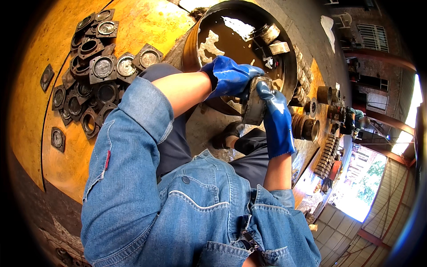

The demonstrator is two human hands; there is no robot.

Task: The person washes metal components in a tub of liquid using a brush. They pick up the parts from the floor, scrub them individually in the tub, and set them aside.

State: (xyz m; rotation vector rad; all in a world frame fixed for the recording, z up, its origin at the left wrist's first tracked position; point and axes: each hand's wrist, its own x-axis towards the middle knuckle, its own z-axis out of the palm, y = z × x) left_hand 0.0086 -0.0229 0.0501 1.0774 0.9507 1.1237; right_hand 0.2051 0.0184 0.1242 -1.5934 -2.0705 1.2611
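Note:
Both my hands wear blue rubber gloves. Between them, over the near rim of a large round tub [192,46], is a grey, wet-looking square metal part [254,106], tilted on edge. My left hand [236,76] is closed at its upper edge, and its fingertips are partly hidden. On its right side my right hand [272,104] grips it, the fingers bent over the top. Murky brown liquid [231,38] fills the tub. Blocky metal parts [272,40] and a small dark-and-white object [269,62] sit at the tub's right side.
To the left, many square flanged metal parts [103,67] lie heaped on a yellow sheet [147,22]. Stacked metal rings [307,128] and rows of ribbed parts [327,155] stand on the right. A person [356,120] is farther off. My shoe [229,133] is beside the tub.

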